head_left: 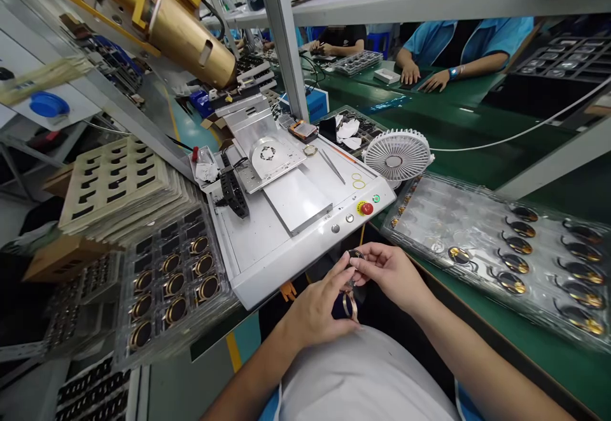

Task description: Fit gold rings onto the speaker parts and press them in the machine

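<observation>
My left hand (pixel 317 306) and my right hand (pixel 391 275) meet in front of my body, below the front edge of the white machine. Between the fingertips of both hands is a small dark round piece (pixel 354 254), partly covered by the fingers. Lower down, a gold-rimmed watch case (pixel 351 306) rests within my left hand, between thumb and palm. Right-hand fingers are pinched at the dark round piece. Similar gold-rimmed cases (pixel 207 287) lie in the clear tray on the left. Dark round watch parts with thin flex tails (pixel 518 244) fill part of the right-hand tray.
A white machine (pixel 262 268) bears a metal fixture (pixel 267 157), tweezers (pixel 333 166), yellow rings (pixel 358 181) and a red stop button (pixel 366 208). A gold cylinder (pixel 191 39) overhangs it. A white fan (pixel 397 156) stands right; stacked trays (pixel 109 186) stand left. Co-workers sit opposite.
</observation>
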Demonstrator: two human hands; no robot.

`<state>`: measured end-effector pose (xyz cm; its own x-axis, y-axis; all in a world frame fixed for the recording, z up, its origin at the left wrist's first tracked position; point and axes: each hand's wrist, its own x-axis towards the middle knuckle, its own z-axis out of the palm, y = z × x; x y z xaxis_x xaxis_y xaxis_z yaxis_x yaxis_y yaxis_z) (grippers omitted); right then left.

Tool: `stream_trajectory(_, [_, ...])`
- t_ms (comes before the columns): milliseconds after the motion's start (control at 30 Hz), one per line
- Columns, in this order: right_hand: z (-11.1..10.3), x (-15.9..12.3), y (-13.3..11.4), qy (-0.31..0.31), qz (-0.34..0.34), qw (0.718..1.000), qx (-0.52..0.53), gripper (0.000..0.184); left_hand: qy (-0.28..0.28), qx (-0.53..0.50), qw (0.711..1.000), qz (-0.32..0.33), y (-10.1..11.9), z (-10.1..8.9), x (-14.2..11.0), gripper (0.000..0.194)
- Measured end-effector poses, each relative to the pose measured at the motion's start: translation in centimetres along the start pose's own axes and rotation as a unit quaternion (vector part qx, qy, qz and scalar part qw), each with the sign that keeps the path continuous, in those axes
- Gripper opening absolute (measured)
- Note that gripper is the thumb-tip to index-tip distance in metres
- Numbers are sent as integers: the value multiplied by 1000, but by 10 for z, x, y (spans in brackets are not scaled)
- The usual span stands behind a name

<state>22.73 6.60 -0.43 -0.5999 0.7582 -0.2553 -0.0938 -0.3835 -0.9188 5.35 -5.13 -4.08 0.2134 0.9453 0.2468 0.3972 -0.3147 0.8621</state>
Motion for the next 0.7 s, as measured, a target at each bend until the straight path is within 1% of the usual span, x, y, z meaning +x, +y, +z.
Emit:
stream_trajectory(67, [2, -1, 0, 5, 5, 1000, 14, 49, 36, -80, 996, -3, 0, -1, -1, 108])
stream_trajectory(100, [3, -1, 0, 5, 10, 1000, 21, 48, 66, -134, 989, -10, 0, -1, -1, 103])
stream_trajectory(133, [4, -2, -1, 2, 16, 1000, 27, 48, 102, -191, 976, -20, 0, -2, -1, 95])
stream_trajectory(200, [6, -4, -4, -12, 27, 999, 33, 46, 167, -297, 940, -36, -1, -2, 1, 72])
stream_trajectory(267, [10, -7, -6, -33, 44, 998, 34, 45, 208, -370, 904, -51, -3, -2, 3, 56])
stream_trajectory(300, [13, -9, -7, -43, 57, 997, 38, 44, 221, -393, 891, -58, -4, -1, 4, 54])
stream_trajectory(367, [20, -12, -7, -52, 88, 993, 53, 44, 238, -415, 875, -71, -6, 1, 5, 55])
stream_trajectory(433, [28, -15, -7, -49, 108, 990, 72, 43, 243, -418, 872, -78, -8, 3, 5, 59])
stream_trajectory(500, [35, -18, -5, -39, 104, 991, 81, 43, 234, -415, 876, -79, -9, 5, 4, 62])
stream_trajectory(600, [43, -19, -4, -19, 67, 996, 59, 42, 223, -407, 884, -63, -11, 7, 3, 63])
stream_trajectory(700, [47, -19, -3, -2, 28, 1000, 6, 37, 230, -401, 886, -40, -13, 7, 2, 65])
